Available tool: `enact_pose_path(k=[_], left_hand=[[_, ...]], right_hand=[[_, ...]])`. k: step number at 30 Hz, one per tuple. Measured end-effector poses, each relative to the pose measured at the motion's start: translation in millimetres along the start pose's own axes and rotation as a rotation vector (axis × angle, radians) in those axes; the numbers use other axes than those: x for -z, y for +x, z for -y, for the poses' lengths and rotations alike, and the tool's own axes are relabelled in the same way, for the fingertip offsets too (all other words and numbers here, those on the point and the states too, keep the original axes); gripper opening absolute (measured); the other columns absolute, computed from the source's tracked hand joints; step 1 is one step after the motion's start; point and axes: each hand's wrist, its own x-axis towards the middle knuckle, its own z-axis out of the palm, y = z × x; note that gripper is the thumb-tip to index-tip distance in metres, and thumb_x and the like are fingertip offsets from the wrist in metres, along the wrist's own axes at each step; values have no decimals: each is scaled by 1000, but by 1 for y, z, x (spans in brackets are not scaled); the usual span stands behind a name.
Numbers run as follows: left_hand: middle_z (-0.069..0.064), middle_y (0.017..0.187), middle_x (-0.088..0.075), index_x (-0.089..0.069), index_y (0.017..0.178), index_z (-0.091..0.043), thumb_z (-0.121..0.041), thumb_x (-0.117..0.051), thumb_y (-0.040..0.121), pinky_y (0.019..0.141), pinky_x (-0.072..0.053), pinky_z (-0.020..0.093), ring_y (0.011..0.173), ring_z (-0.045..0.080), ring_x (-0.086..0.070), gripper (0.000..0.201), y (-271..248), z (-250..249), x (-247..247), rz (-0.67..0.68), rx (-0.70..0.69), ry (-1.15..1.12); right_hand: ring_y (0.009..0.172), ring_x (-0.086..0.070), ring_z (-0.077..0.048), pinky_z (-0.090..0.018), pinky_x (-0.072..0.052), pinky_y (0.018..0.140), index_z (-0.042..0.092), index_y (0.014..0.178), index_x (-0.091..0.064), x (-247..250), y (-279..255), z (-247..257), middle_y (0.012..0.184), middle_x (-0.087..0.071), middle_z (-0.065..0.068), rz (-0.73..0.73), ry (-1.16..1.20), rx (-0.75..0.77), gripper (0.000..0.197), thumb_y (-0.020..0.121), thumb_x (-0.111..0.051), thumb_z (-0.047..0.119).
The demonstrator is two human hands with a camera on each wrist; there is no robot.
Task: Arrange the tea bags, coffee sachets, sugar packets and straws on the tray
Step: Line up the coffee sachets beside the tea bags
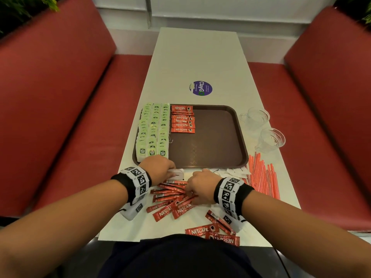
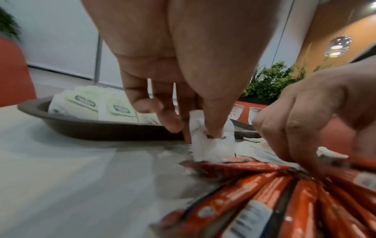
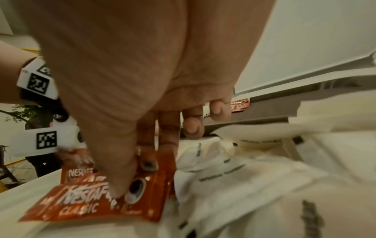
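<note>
A brown tray [image 1: 220, 149] holds three rows of green tea bags [image 1: 153, 131] on its left and a short column of red coffee sachets [image 1: 182, 121] beside them. In front of the tray lies a loose pile of coffee sachets [image 1: 170, 199]. My left hand [image 1: 158, 169] pinches a white sugar packet [image 2: 211, 145] at the tray's near edge. My right hand [image 1: 200, 185] pinches several red coffee sachets [image 3: 114, 199] fanned out from the pile. More white sugar packets [image 1: 232, 172] lie to the right, next to red straws [image 1: 261, 175].
Two clear glass cups [image 1: 255, 117] [image 1: 271, 139] stand right of the tray. Loose sachets [image 1: 216, 233] lie near the white table's [image 1: 196, 57] front edge. Red bench seats [image 1: 80, 117] flank the table on both sides. A round purple sticker [image 1: 200, 88] sits beyond the tray.
</note>
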Motion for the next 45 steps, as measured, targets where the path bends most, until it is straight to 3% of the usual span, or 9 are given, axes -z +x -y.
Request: enact_pose_path(k=[5, 11, 16, 24, 31, 36, 39, 42, 45], left_hand=[[-8, 110, -55, -56, 114, -28, -48, -64, 89, 79, -46, 32, 101, 17, -56, 32, -4, 0, 2, -128, 5, 38], [-7, 114, -62, -65, 121, -28, -45, -62, 92, 87, -49, 34, 105, 16, -57, 34, -18, 0, 0, 145, -194, 112], [-4, 108, -66, -67, 119, -26, -41, -55, 96, 81, -51, 33, 101, 17, -61, 30, -18, 2, -4, 111, -243, 152], [-4, 108, -63, -63, 120, -29, -50, -63, 90, 82, -52, 36, 101, 18, -57, 37, -13, -3, -7, 191, -243, 185], [-6, 92, -67, -66, 98, -28, -39, -62, 88, 71, -48, 28, 86, 17, -62, 15, -9, -9, -4, 217, -233, 142], [-10, 87, -60, -64, 86, -25, -32, -63, 86, 73, -49, 30, 84, 11, -56, 7, 1, -10, 17, -17, -198, 40], [-8, 83, -56, -61, 79, -23, -29, -64, 82, 64, -43, 29, 83, 13, -52, 7, 9, -11, 25, -180, -203, 54], [-6, 69, -54, -58, 66, -21, -23, -75, 68, 51, -40, 29, 68, 19, -55, 17, 14, -9, 25, -306, -268, 63], [-6, 75, -57, -62, 69, -24, -31, -82, 68, 59, -44, 31, 69, 18, -54, 22, 25, -6, 24, -348, -293, 26]], right_hand=[[94, -59, -21, -40, -49, 86, 26, 112, -70, 4, -1, -4, 96, -68, 4, 40, 66, -36, 29, 96, -55, 45], [83, -62, -24, -38, -53, 79, 25, 112, -65, 11, 1, -16, 91, -69, 0, 34, 169, -96, 23, 102, -45, 24], [77, -56, -26, -34, -43, 68, 23, 110, -52, 20, 1, -27, 81, -56, 0, -41, 230, -146, 21, 97, -41, 10], [81, -58, -26, -36, -46, 71, 19, 105, -49, 22, 2, -33, 86, -60, -3, -119, 332, -159, 12, 95, -46, 25], [77, -59, -23, -42, -54, 75, 24, 71, -51, 16, 8, -41, 84, -63, -3, -103, 326, -126, 25, 93, -53, 34], [73, -59, -22, -34, -46, 67, 16, 82, -61, 24, 8, -47, 79, -64, -5, -122, 465, -148, 46, 102, -41, 52], [68, -56, -14, -31, -44, 63, 18, 92, -68, 31, 10, -53, 74, -61, 5, -101, 579, -140, 41, 102, -44, 50], [56, -48, -8, -25, -39, 55, 27, 79, -61, 37, 12, -61, 65, -54, 10, -119, 699, -130, 26, 101, -54, 39], [60, -48, -12, -30, -38, 60, 28, 67, -47, 36, 17, -71, 67, -52, 6, -191, 611, -93, 33, 98, -58, 30]])
